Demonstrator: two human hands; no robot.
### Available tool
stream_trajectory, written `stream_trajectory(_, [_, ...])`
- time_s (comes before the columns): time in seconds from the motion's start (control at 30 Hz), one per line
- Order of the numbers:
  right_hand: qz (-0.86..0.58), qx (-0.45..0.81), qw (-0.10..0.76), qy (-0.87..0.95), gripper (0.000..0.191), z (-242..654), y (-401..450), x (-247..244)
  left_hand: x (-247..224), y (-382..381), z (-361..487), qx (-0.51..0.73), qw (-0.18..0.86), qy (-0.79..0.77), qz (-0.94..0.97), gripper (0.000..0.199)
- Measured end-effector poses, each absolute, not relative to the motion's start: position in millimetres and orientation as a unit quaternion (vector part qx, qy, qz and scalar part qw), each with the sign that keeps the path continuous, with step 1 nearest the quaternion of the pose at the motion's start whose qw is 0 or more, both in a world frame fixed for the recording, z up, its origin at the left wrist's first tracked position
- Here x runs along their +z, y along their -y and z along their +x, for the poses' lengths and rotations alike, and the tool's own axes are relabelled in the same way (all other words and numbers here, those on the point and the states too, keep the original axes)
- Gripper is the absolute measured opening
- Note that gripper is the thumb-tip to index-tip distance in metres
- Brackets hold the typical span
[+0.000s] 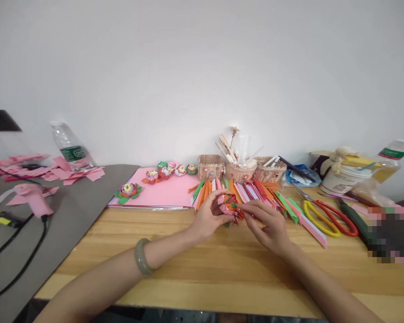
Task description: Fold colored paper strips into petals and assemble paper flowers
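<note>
My left hand point(208, 218) holds a folded paper flower point(228, 204) in pink, orange, green and red, above the wooden table point(175, 278). The fingers of my right hand point(265, 220) are pinched together at the flower's right side. Behind both hands lies a fan of folded paper strips point(252, 190) in several colours. A finished-looking paper lotus point(128, 190) with green and orange outer petals sits on the left edge of the pink paper sheets point(175, 193). Several smaller paper flowers point(165, 172) stand along the back of the sheets.
Three woven baskets point(210, 168) stand by the wall. To the right are yellow-and-red-handled scissors point(323, 220), a green tool point(355, 220) and a white cup point(343, 181). At left are a pink glue gun point(35, 199), cables, pink paper scraps and a bottle point(72, 150).
</note>
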State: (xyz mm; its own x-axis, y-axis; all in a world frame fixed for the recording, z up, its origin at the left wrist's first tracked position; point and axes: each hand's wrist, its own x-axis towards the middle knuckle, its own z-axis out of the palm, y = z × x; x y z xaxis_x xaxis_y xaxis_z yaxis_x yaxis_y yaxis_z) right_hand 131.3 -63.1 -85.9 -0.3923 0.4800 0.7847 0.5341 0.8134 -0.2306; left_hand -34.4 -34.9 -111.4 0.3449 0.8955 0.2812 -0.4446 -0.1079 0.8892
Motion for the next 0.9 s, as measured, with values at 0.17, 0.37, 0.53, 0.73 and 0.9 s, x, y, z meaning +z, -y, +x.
stream_trajectory(0.17, [-0.303, -0.014, 0.454, 0.838, 0.024, 131.8, 62.7, -86.3, -112.2, 36.1, -34.6, 0.528, 0.632, -0.218, 0.524, 0.060])
stream_trajectory(0.37, [-0.308, 0.005, 0.457, 0.834, 0.022, 132.2, 64.0, -85.5, -112.5, 36.1, -34.5, 0.530, 0.627, -0.223, 0.525, 0.062])
stream_trajectory(0.53, [-0.329, 0.041, 0.461, 0.823, 0.019, 129.5, 65.8, -83.6, -113.9, 37.2, -35.9, 0.525, 0.581, -0.229, 0.578, 0.058])
stream_trajectory(0.73, [-0.382, 0.116, 0.434, 0.808, 0.008, 122.9, 65.3, -80.1, -112.8, 38.8, -40.0, 0.542, 0.398, -0.262, 0.692, 0.047])
stream_trajectory(0.9, [-0.407, 0.150, 0.421, 0.797, 0.011, 121.9, 62.9, -81.1, -112.3, 39.1, -42.0, 0.531, 0.365, -0.273, 0.714, 0.047])
